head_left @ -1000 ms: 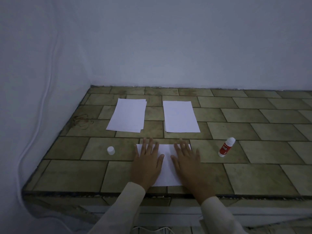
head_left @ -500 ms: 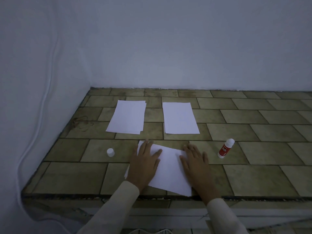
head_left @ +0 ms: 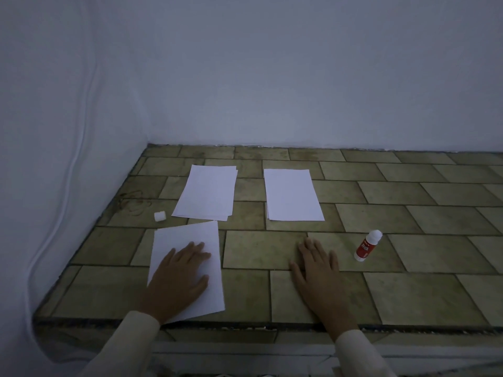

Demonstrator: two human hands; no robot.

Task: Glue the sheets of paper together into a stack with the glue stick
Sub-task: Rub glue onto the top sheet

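Note:
My left hand [head_left: 179, 278] lies flat with straight fingers on a white sheet of paper [head_left: 190, 240] near the front left edge of the tiled counter. My right hand [head_left: 318, 273] rests flat on bare tile, apart from any paper. Farther back lie two white paper piles: a slightly fanned left pile [head_left: 206, 191] and a right pile [head_left: 292, 194]. The red and white glue stick [head_left: 367, 245] lies uncapped to the right of my right hand. Its white cap [head_left: 160, 216] sits left of the left pile.
The tiled counter [head_left: 408, 268] ends at a front edge just below my wrists. White walls close it off at the back and left, and a white cable [head_left: 68, 186] runs down the left wall.
My left hand has slid the near sheet leftward and turned it. My right hand has come off the sheet onto bare tile. The cap now lies farther back, beside the left pile.

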